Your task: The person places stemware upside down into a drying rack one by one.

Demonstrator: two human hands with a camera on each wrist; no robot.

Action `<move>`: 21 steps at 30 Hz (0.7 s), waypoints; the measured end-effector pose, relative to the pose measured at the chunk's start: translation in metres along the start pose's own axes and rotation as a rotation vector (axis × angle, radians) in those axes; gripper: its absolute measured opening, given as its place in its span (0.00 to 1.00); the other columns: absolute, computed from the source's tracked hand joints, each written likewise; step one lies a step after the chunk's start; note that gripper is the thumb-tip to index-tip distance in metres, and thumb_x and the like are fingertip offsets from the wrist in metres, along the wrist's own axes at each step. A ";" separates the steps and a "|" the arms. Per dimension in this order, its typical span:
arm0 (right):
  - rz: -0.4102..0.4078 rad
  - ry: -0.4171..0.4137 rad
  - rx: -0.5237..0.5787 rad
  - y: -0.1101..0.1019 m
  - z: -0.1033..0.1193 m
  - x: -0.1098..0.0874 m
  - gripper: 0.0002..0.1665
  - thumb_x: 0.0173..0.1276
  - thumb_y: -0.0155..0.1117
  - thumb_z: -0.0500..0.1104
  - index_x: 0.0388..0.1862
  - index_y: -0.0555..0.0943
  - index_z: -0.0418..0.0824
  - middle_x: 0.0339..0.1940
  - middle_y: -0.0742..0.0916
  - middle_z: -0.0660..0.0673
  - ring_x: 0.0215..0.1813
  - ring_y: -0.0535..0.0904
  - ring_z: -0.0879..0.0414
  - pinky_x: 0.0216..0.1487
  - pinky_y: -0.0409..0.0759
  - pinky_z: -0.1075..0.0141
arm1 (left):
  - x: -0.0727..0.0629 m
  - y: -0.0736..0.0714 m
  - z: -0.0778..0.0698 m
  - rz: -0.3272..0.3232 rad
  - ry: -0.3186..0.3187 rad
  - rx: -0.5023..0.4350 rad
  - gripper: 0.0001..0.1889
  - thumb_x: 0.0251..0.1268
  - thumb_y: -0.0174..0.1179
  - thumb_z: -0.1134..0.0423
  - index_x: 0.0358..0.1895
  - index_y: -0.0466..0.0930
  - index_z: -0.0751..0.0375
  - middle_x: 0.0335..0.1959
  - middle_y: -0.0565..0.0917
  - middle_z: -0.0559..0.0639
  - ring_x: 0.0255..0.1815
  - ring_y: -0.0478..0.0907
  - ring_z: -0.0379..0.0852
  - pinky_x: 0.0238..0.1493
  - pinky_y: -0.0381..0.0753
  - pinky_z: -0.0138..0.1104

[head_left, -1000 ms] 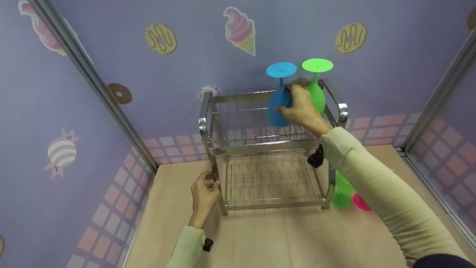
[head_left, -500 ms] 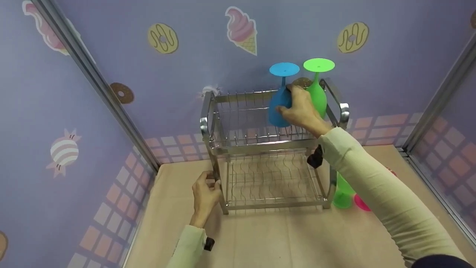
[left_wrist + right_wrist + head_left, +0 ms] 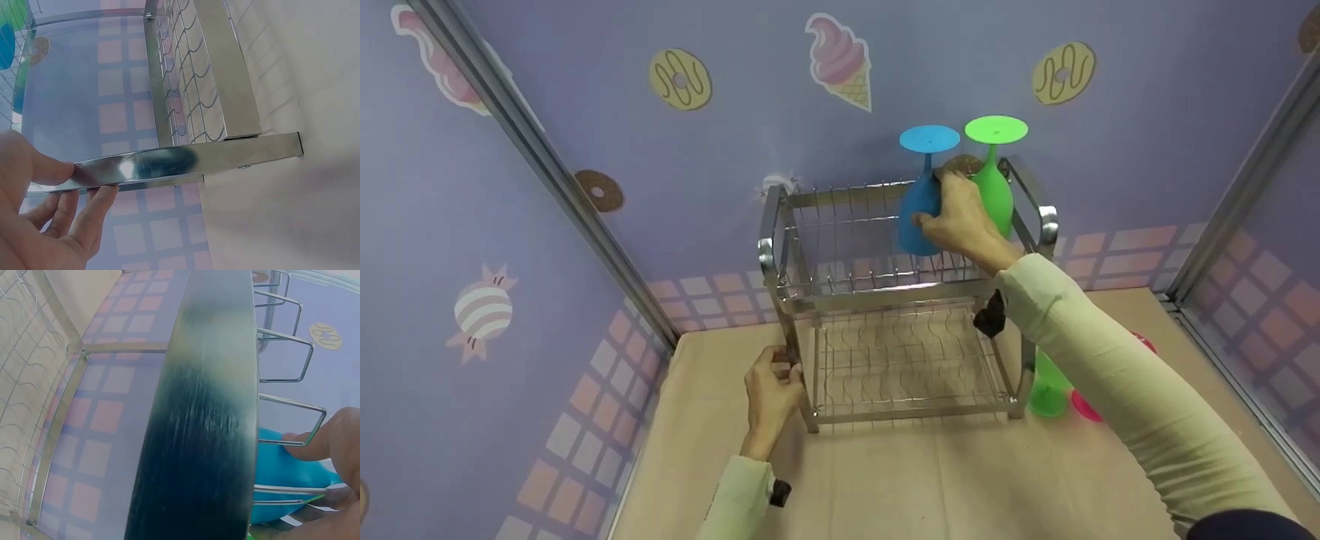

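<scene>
A two-tier metal dish rack stands against the back wall. On its upper tier a blue goblet is upside down, foot upward, and my right hand grips its bowl with thumb and fingers. Just right of it a green goblet also stands inverted, partly behind that hand. My left hand pinches the rack's left front leg low down; the left wrist view shows thumb and fingers on either side of the metal leg. In the right wrist view the rack's rail covers part of the blue bowl.
Right of the rack, partly hidden by the right sleeve, are a green goblet and a pink round foot on the beige cloth. The lower tier has wavy wires. Patterned walls close in the back and sides.
The head view shifts slightly. Both hands keep their holds, and the blue goblet stays in about the same spot on the upper tier.
</scene>
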State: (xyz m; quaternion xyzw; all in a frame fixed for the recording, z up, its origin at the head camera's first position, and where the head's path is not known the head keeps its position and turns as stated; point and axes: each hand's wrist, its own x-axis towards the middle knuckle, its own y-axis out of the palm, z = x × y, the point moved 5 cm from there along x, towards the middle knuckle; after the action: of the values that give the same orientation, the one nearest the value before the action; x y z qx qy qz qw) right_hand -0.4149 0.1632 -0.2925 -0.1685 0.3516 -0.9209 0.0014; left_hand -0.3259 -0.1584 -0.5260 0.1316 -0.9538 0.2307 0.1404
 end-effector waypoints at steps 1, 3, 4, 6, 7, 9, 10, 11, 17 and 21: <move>-0.002 -0.004 -0.001 -0.001 0.000 0.000 0.45 0.73 0.70 0.36 0.82 0.60 0.27 0.78 0.72 0.26 0.80 0.69 0.30 0.78 0.70 0.33 | 0.000 0.000 0.000 0.000 0.001 0.001 0.17 0.67 0.66 0.78 0.59 0.81 0.71 0.50 0.87 0.66 0.47 0.90 0.60 0.46 0.94 0.45; -0.006 -0.012 -0.003 -0.003 0.002 -0.001 0.45 0.72 0.70 0.36 0.81 0.61 0.27 0.77 0.72 0.26 0.80 0.69 0.30 0.78 0.70 0.33 | 0.000 0.000 0.000 -0.004 0.007 0.003 0.17 0.67 0.66 0.78 0.58 0.81 0.71 0.49 0.87 0.66 0.45 0.91 0.60 0.46 0.94 0.45; -0.008 -0.015 -0.004 -0.004 0.002 -0.002 0.44 0.72 0.70 0.36 0.81 0.61 0.27 0.77 0.73 0.26 0.79 0.69 0.30 0.78 0.71 0.33 | 0.001 0.000 0.000 -0.005 0.008 0.004 0.17 0.67 0.66 0.78 0.58 0.81 0.71 0.49 0.87 0.65 0.45 0.91 0.59 0.45 0.94 0.45; -0.014 -0.021 -0.007 -0.007 0.003 -0.003 0.42 0.72 0.71 0.37 0.79 0.63 0.27 0.75 0.74 0.26 0.79 0.70 0.30 0.77 0.72 0.34 | 0.001 0.000 -0.001 -0.008 0.014 0.010 0.17 0.67 0.66 0.78 0.58 0.81 0.71 0.49 0.87 0.66 0.45 0.91 0.60 0.45 0.94 0.45; -0.018 -0.026 -0.010 -0.009 0.004 -0.004 0.41 0.73 0.71 0.37 0.78 0.64 0.26 0.75 0.74 0.26 0.78 0.71 0.30 0.77 0.72 0.34 | 0.001 0.000 -0.001 -0.010 0.015 0.015 0.17 0.67 0.66 0.78 0.58 0.81 0.71 0.49 0.87 0.66 0.45 0.91 0.60 0.45 0.94 0.45; -0.021 -0.030 -0.015 -0.012 0.005 -0.007 0.39 0.73 0.71 0.37 0.76 0.65 0.27 0.73 0.75 0.27 0.78 0.71 0.31 0.77 0.73 0.35 | 0.002 0.000 -0.001 -0.011 0.015 0.022 0.17 0.67 0.66 0.78 0.58 0.81 0.70 0.49 0.88 0.65 0.46 0.90 0.60 0.46 0.94 0.46; -0.020 -0.035 -0.014 -0.013 0.006 -0.009 0.38 0.73 0.71 0.38 0.76 0.66 0.27 0.73 0.75 0.27 0.77 0.72 0.31 0.77 0.73 0.35 | 0.002 0.000 -0.002 -0.011 0.014 0.028 0.17 0.67 0.67 0.77 0.57 0.82 0.70 0.49 0.88 0.65 0.46 0.90 0.60 0.46 0.94 0.46; -0.020 -0.043 -0.013 -0.015 0.007 -0.012 0.38 0.73 0.71 0.38 0.75 0.66 0.27 0.73 0.75 0.27 0.77 0.71 0.31 0.77 0.73 0.35 | 0.002 0.000 -0.002 -0.013 0.015 0.033 0.16 0.67 0.67 0.77 0.57 0.82 0.70 0.48 0.88 0.65 0.46 0.90 0.60 0.46 0.94 0.46; -0.027 -0.077 -0.021 -0.028 0.012 -0.032 0.40 0.73 0.72 0.37 0.77 0.66 0.29 0.74 0.74 0.29 0.76 0.71 0.33 0.80 0.71 0.38 | 0.003 0.000 -0.001 0.008 0.010 0.015 0.17 0.68 0.67 0.76 0.59 0.81 0.70 0.50 0.88 0.64 0.48 0.90 0.60 0.47 0.94 0.45; -0.024 -0.093 -0.038 -0.041 0.015 -0.048 0.41 0.74 0.71 0.37 0.80 0.64 0.30 0.77 0.73 0.31 0.78 0.70 0.33 0.80 0.70 0.40 | 0.002 -0.001 0.005 0.013 -0.015 0.001 0.18 0.67 0.67 0.76 0.59 0.81 0.69 0.50 0.88 0.64 0.48 0.90 0.60 0.47 0.94 0.44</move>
State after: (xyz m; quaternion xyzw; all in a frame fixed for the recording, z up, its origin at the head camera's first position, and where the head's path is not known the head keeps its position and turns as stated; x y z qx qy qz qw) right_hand -0.3598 0.1898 -0.2702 -0.2151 0.3665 -0.9052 0.0036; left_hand -0.3285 -0.1620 -0.5286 0.1270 -0.9556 0.2310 0.1315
